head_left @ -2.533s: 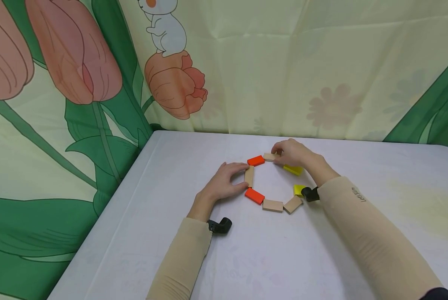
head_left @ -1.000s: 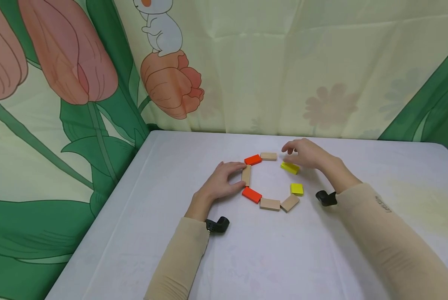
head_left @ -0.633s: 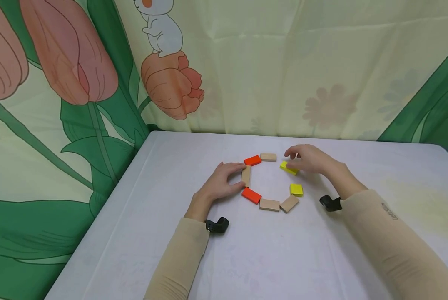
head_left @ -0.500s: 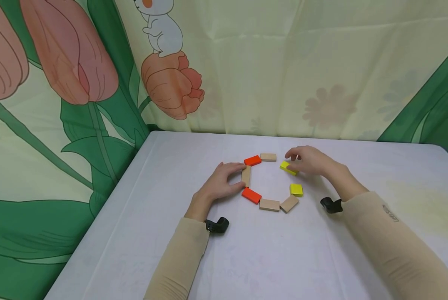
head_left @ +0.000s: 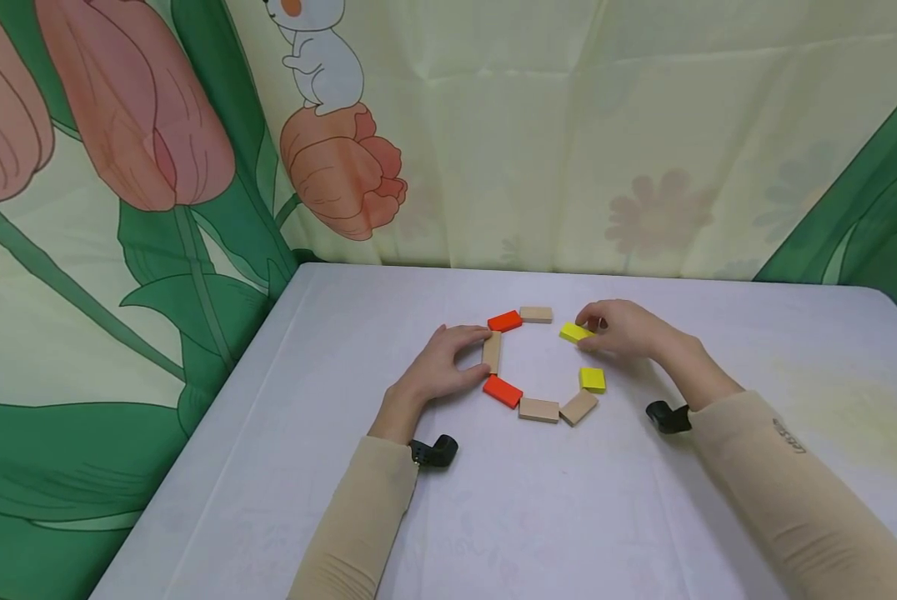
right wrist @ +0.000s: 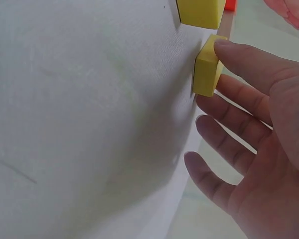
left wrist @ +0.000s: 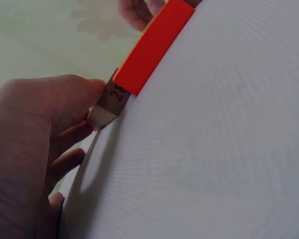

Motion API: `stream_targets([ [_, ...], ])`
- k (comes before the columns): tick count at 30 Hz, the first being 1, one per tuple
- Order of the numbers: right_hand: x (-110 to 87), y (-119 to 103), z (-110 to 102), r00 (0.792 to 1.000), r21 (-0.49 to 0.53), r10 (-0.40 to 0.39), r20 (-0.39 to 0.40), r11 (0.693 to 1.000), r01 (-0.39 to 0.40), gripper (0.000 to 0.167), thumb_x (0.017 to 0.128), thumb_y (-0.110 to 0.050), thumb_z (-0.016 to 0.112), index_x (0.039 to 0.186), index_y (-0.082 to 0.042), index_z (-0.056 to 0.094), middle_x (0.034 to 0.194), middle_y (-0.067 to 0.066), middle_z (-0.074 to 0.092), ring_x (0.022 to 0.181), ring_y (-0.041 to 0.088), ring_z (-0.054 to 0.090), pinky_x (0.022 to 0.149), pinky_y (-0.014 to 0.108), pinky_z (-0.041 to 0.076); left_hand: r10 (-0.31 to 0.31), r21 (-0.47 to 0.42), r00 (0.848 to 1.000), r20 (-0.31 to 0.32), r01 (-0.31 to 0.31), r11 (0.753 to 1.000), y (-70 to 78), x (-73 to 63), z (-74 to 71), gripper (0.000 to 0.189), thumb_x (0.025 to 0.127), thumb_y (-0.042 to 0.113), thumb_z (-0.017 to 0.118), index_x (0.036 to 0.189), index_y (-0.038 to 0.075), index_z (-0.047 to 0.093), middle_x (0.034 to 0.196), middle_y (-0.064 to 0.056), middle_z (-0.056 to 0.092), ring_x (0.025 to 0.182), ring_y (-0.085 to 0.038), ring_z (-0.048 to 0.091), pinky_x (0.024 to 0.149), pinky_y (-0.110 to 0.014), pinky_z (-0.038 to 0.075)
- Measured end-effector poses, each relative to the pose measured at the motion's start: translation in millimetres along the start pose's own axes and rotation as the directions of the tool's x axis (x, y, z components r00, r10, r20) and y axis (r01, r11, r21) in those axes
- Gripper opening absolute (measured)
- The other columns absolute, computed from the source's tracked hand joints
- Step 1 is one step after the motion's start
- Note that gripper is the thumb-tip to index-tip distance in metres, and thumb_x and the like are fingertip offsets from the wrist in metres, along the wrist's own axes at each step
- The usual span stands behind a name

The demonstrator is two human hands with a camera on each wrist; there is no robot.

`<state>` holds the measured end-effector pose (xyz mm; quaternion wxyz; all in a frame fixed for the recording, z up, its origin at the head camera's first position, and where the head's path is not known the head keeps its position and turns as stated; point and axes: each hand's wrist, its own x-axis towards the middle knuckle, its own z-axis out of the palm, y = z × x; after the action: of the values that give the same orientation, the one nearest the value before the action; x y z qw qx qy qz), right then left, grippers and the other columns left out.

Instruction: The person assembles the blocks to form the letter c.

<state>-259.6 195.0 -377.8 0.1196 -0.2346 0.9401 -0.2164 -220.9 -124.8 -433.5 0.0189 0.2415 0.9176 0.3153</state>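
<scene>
Domino-like wooden blocks form a rough ring on the table. At its left side my left hand (head_left: pixel 443 364) holds a plain wooden block (head_left: pixel 492 353) between thumb and fingers; dark marks show on that plain block (left wrist: pixel 113 98) in the left wrist view. A red block (head_left: pixel 503 392) adjoins its near end, another red block (head_left: pixel 504 321) its far end. My right hand (head_left: pixel 628 328) pinches a yellow block (head_left: pixel 572 332) at the ring's far right, thumb on one face in the right wrist view. Nearer sits a second yellow block (head_left: pixel 592 380), apart from it.
A plain block (head_left: pixel 536 315) lies at the back of the ring, with a gap before the pinched yellow one. Two plain blocks, one in front (head_left: pixel 538 410) and one angled (head_left: pixel 578 407), form the near side. White cloth covers the table (head_left: pixel 568 517); a printed curtain (head_left: pixel 508 150) hangs behind.
My right hand has left the plain block at the back, come nearer and right, and taken hold of the far yellow block, which has turned slightly. The left hand stays on its block.
</scene>
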Motion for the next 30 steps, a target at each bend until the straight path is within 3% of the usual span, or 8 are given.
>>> stream_targets([
  [19, -3.3, -1.1, 2.5, 1.000, -0.009, 0.026, -0.011, 1.000, -0.026, 0.034, 0.090, -0.014, 0.075, 0.118, 0.002, 0.066, 0.097, 0.011, 0.064, 0.090, 0.029, 0.056, 0.083, 0.046, 0.049, -0.003, 0.005, 1.000, 0.001, 0.003, 1.000, 1.6, -0.6, -0.3, 0.056, 0.092, 0.033, 0.067, 0.145, 0.017, 0.056, 0.146, 0.001, 0.054, 0.140, -0.015, 0.042, 0.123, -0.038, 0.007],
  [30, -0.5, 0.6, 3.4, 0.998, -0.004, 0.022, -0.056, 1.000, -0.022, 0.032, 0.090, -0.011, 0.073, 0.118, 0.003, 0.066, 0.095, 0.009, 0.064, 0.087, 0.027, 0.055, 0.081, 0.043, 0.048, 0.007, -0.006, 1.000, -0.005, -0.007, 1.000, 1.8, -0.9, -0.9, 0.055, 0.092, 0.032, 0.067, 0.144, 0.016, 0.057, 0.146, 0.000, 0.054, 0.140, -0.016, 0.042, 0.123, -0.039, 0.007],
])
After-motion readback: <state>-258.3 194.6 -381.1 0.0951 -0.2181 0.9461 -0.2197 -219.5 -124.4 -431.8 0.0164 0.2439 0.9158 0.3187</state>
